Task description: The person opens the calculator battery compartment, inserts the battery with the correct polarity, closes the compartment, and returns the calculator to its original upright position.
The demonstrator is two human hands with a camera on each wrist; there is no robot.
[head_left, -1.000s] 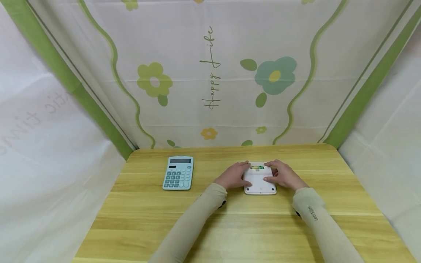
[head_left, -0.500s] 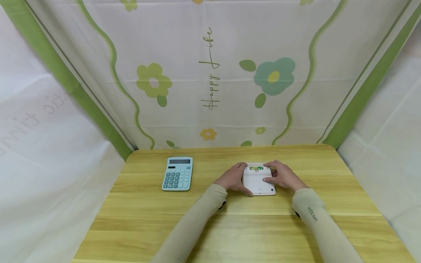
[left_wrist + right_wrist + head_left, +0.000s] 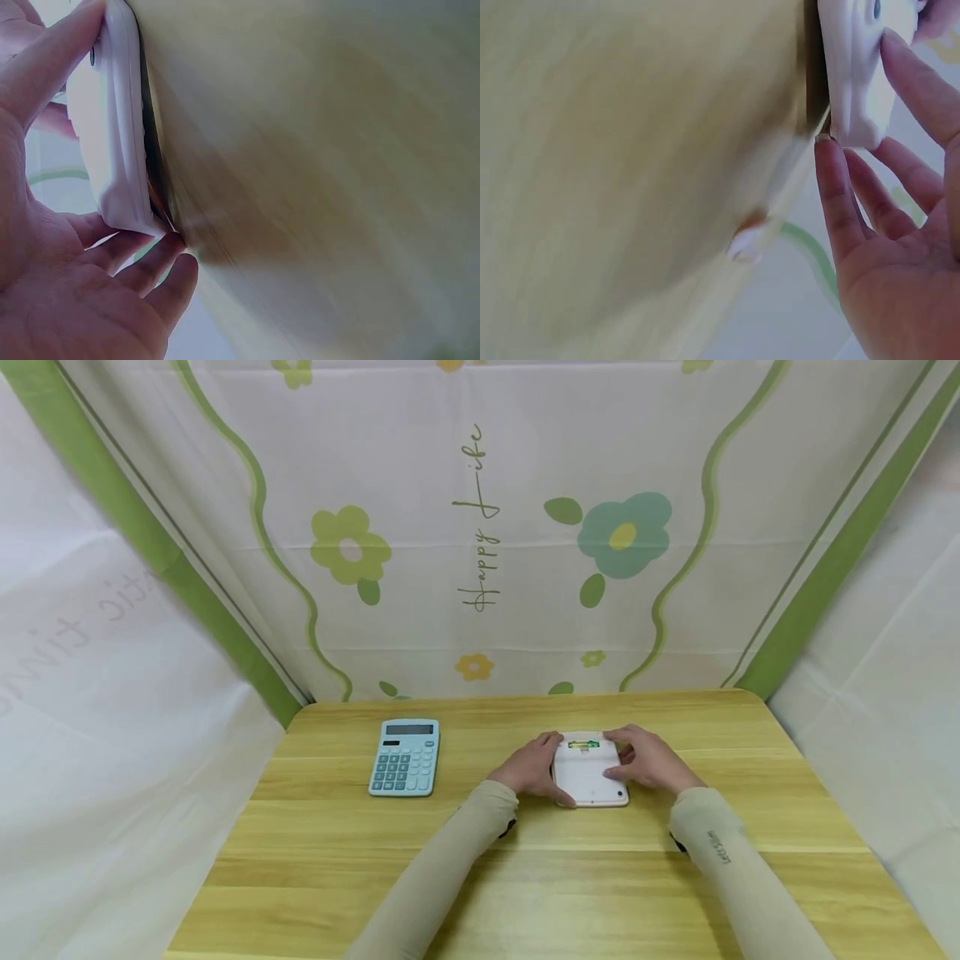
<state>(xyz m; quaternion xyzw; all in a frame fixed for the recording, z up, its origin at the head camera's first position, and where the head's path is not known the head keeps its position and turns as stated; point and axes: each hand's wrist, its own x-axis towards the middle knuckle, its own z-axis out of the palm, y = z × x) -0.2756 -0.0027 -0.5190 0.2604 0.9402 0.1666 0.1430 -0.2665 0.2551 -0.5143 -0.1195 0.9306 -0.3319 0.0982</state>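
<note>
A white calculator (image 3: 587, 775) lies back side up on the wooden table, its battery slot uncovered near the far edge. Inside the slot shows a green and yellow battery (image 3: 583, 744). My left hand (image 3: 528, 767) grips the left side, thumb at the near left corner and fingers at the far left one. On the other side my right hand (image 3: 652, 762) holds the calculator with the thumb on its back and fingertips at the far right corner. In the wrist views the white casing (image 3: 112, 142) sits between thumb and fingers of each hand. Its keys face down, hidden.
A light blue calculator (image 3: 405, 758) lies face up to the left on the table (image 3: 570, 893). A small white piece (image 3: 745, 244) rests on the tabletop in the right wrist view. Flowered curtains (image 3: 420, 618) hang behind the table's far edge and at both sides.
My left thumb has slid from the calculator's back toward me to its near left corner, covering that corner. My right thumb has shifted slightly to the right. The battery stays in its slot.
</note>
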